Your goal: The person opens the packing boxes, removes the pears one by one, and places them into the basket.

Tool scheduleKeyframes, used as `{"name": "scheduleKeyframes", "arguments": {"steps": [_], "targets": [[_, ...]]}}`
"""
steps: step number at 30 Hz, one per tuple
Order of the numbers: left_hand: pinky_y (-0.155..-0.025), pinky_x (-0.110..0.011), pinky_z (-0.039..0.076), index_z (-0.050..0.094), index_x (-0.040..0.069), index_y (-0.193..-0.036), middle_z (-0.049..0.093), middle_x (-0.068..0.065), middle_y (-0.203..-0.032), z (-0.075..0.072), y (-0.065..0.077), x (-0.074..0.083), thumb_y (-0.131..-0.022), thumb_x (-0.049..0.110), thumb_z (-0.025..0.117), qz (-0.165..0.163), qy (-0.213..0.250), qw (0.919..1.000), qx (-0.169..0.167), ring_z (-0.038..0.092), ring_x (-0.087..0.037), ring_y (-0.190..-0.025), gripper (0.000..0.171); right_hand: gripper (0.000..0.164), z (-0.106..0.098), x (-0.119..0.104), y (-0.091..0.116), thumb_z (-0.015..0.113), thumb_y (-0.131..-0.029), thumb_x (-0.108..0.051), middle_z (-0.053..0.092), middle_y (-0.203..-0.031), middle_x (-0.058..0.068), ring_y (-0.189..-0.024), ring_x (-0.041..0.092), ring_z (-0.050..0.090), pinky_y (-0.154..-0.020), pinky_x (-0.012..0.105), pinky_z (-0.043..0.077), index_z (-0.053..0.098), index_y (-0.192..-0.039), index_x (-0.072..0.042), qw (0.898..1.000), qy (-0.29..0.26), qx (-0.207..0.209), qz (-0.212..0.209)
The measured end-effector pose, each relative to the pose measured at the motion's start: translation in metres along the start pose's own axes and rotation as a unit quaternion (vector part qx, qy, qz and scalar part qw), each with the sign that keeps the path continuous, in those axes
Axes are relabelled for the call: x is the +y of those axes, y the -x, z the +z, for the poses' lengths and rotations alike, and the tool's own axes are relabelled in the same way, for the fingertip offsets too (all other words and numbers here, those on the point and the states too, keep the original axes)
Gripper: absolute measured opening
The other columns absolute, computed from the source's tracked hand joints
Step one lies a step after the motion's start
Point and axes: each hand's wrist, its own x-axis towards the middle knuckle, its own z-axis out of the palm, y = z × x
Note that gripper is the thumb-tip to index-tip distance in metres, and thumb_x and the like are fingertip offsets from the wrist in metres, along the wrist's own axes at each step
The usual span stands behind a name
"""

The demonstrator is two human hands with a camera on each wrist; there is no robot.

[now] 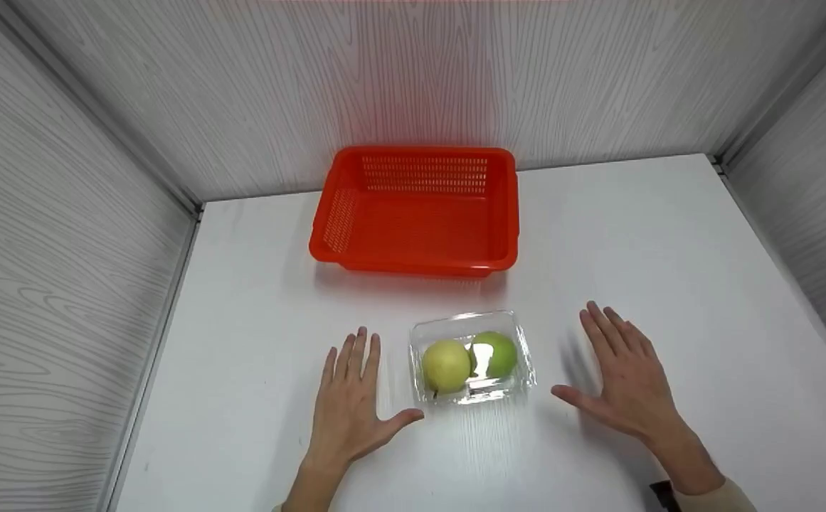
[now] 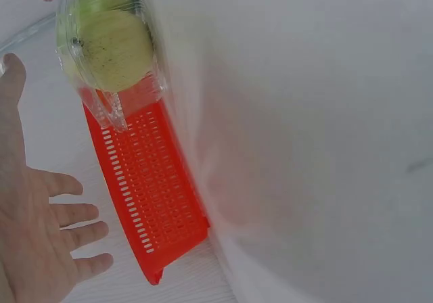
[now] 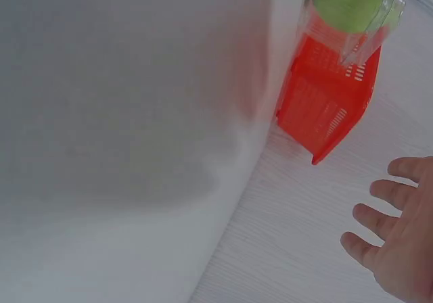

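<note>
A clear plastic box (image 1: 501, 321) sits on the white table between the two hands, holding a yellowish pear (image 1: 446, 366) on the left and a green apple (image 1: 501, 354) on the right. My left hand (image 1: 348, 412) is just left of the box, fingers straight and thumb stretched toward its near corner. To the right, farther off, my right hand (image 1: 629, 384) has its fingers extended and thumb pointing at the box. Both palms hold nothing. In the left wrist view the box (image 2: 67, 53) shows from the side, with the left hand (image 2: 40, 228) apart from it.
Behind the box stands a red plastic basket (image 1: 420, 267) with slotted sides and nothing inside, close to the back wall (image 1: 427, 78). Wood-grain panels enclose the white table (image 1: 640, 235) on the left, back and right.
</note>
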Motion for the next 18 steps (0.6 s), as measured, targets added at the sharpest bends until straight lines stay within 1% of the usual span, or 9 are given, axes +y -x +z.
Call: {"name": "scheduleKeyframes", "arguments": {"steps": [2,3,5,7,10,13,18], "targets": [[-0.119,-0.055,0.043,0.046,0.002,-0.156,0.053,-0.018,-0.159,0.001,-0.001,0.000,-0.071,0.085,0.072,0.000,0.010,0.9999,0.010,0.053,-0.037,-0.144,0.122,0.111,0.003,-0.004,-0.002,0.076,-0.078,-0.069,0.049,-0.163,0.017,-0.145,0.042,0.049,-0.116,0.058,0.036,0.040,-0.161,-0.004,1.000,-0.026,0.000,0.004],[-0.117,-0.054,0.045,0.047,0.001,-0.156,0.056,-0.018,-0.156,0.002,-0.001,0.000,-0.071,0.084,0.072,0.001,0.016,0.9998,0.015,0.055,-0.037,-0.141,0.121,0.110,0.005,-0.006,-0.003,0.079,-0.077,-0.065,0.052,-0.160,0.018,-0.142,0.042,0.051,-0.114,0.059,0.039,0.041,-0.160,-0.003,0.999,-0.038,0.000,0.005],[-0.113,-0.051,0.048,0.049,0.000,-0.154,0.060,-0.016,-0.152,0.005,-0.002,0.001,-0.071,0.084,0.073,0.005,0.025,0.9993,0.025,0.058,-0.035,-0.135,0.120,0.108,0.008,-0.009,-0.005,0.084,-0.075,-0.058,0.057,-0.154,0.019,-0.137,0.042,0.055,-0.110,0.059,0.042,0.044,-0.158,-0.003,0.998,-0.059,-0.002,0.005],[-0.109,-0.049,0.050,0.050,0.000,-0.153,0.062,-0.015,-0.148,0.009,-0.003,0.001,-0.071,0.083,0.074,0.009,0.033,0.9990,0.031,0.059,-0.033,-0.131,0.119,0.107,0.013,-0.011,-0.008,0.087,-0.074,-0.056,0.060,-0.150,0.019,-0.134,0.041,0.057,-0.108,0.059,0.045,0.045,-0.157,-0.003,0.997,-0.075,-0.007,-0.006],[-0.107,-0.047,0.052,0.053,0.001,-0.152,0.063,-0.013,-0.145,0.013,-0.005,0.004,-0.070,0.080,0.077,0.016,0.039,0.9986,0.032,0.060,-0.031,-0.129,0.116,0.107,0.018,-0.012,-0.013,0.087,-0.074,-0.058,0.060,-0.150,0.017,-0.134,0.039,0.058,-0.107,0.058,0.047,0.046,-0.157,-0.005,0.996,-0.083,-0.018,-0.040],[-0.109,-0.047,0.051,0.053,0.001,-0.151,0.063,-0.014,-0.147,0.017,-0.007,0.007,-0.071,0.078,0.078,0.025,0.048,0.9983,0.024,0.059,-0.031,-0.132,0.114,0.105,0.023,-0.013,-0.019,0.084,-0.077,-0.061,0.058,-0.155,0.014,-0.137,0.037,0.057,-0.107,0.056,0.049,0.046,-0.158,-0.006,0.993,-0.082,-0.030,-0.077],[-0.115,-0.049,0.048,0.049,0.002,-0.155,0.057,-0.013,-0.158,0.019,-0.011,0.013,-0.077,0.080,0.072,0.032,0.052,0.9981,-0.012,0.055,-0.031,-0.143,0.112,0.102,0.029,-0.018,-0.028,0.078,-0.082,-0.067,0.052,-0.163,0.010,-0.144,0.036,0.055,-0.109,0.054,0.052,0.046,-0.159,-0.008,0.989,-0.061,-0.053,-0.120]]}}
